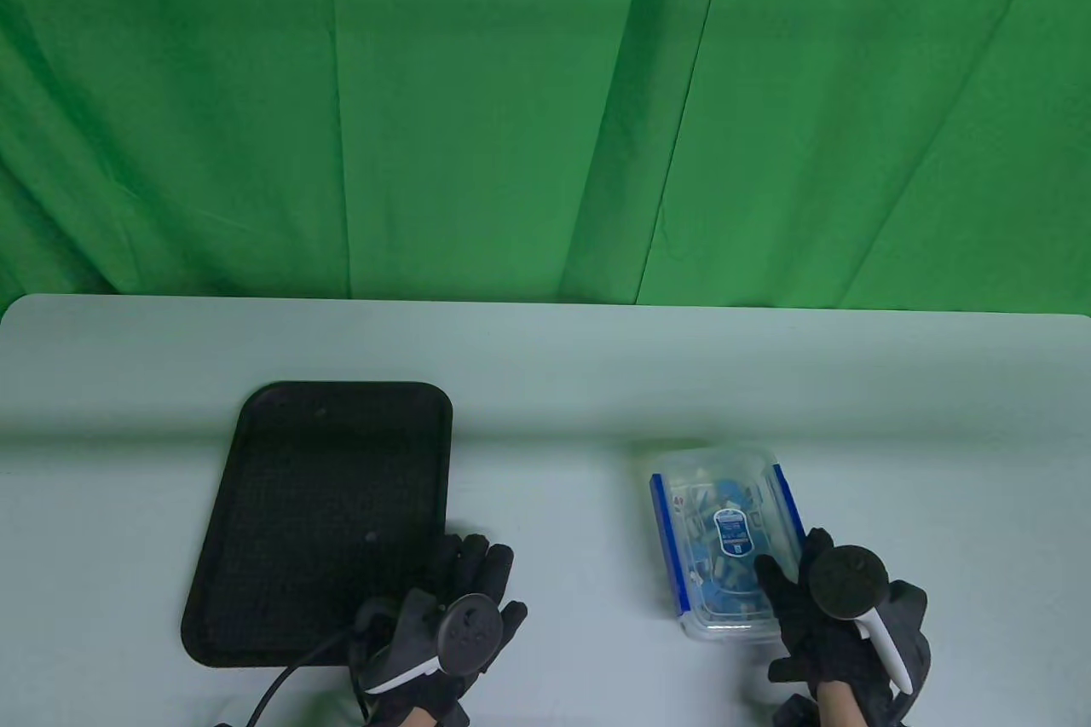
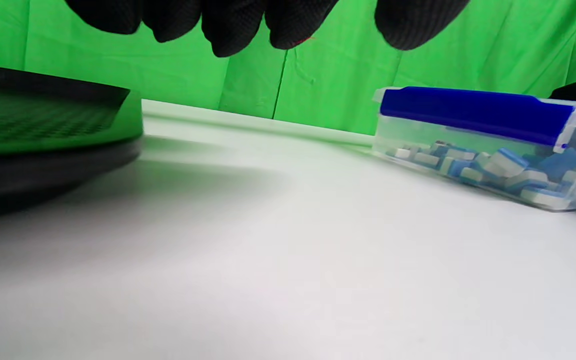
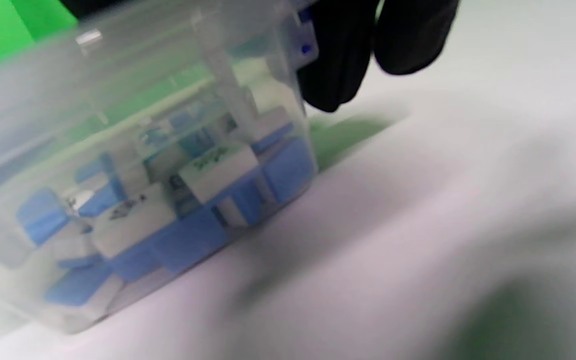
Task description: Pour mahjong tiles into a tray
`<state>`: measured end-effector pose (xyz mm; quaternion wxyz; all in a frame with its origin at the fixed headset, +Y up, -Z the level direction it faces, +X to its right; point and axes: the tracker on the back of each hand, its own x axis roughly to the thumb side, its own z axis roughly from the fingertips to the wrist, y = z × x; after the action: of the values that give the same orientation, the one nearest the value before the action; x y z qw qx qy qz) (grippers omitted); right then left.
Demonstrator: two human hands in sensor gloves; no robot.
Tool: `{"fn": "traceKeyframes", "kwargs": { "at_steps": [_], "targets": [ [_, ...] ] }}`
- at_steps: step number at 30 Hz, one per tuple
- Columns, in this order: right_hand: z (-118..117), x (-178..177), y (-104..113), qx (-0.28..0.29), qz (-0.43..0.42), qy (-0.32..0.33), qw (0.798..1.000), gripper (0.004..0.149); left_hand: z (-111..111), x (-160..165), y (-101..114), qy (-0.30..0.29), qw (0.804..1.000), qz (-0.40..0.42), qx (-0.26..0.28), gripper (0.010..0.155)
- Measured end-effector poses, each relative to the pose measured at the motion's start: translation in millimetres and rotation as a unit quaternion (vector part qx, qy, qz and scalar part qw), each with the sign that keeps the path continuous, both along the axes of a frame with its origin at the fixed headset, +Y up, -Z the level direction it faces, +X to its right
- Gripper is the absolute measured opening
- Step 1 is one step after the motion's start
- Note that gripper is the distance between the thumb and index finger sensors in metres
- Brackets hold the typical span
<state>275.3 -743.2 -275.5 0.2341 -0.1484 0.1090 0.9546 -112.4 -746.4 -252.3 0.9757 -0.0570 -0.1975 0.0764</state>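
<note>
A black tray (image 1: 324, 505) lies on the table at the left. A clear plastic box (image 1: 724, 539) with a closed blue-latched lid holds blue and white mahjong tiles (image 1: 712, 510) at the right. My left hand (image 1: 477, 565) is spread open beside the tray's near right corner and holds nothing. My right hand (image 1: 793, 582) lies with its fingers on the near right end of the box, thumb spread away. In the right wrist view the fingers (image 3: 348, 60) touch the box's corner by a latch, and the tiles (image 3: 208, 170) show through the wall.
The left wrist view shows the tray's edge (image 2: 43, 145) at the left, the box (image 2: 478, 145) at the right and bare table between them. A green curtain (image 1: 545, 105) hangs behind the table's far edge.
</note>
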Motion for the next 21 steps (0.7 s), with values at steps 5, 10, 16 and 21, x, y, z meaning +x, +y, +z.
{"fn": "traceKeyframes", "kwargs": {
  "at_steps": [5, 10, 16, 21],
  "targets": [
    [-1, -11, 0, -0.006, -0.024, 0.027, 0.999, 0.086, 2, 3, 0, -0.017, 0.999, 0.028, 0.006, 0.068],
    [-1, -23, -1, -0.011, -0.040, 0.052, 0.998, 0.086, 3, 5, 0, -0.025, 0.998, 0.049, 0.009, 0.067],
    [-2, -39, -1, -0.018, -0.057, 0.083, 0.995, 0.087, 3, 9, -3, -0.031, 0.998, 0.058, -0.006, 0.067],
    [-1, -55, -2, -0.020, -0.062, 0.109, 0.992, 0.087, 3, 10, -5, -0.028, 0.997, 0.068, -0.024, 0.068]
  ]
}}
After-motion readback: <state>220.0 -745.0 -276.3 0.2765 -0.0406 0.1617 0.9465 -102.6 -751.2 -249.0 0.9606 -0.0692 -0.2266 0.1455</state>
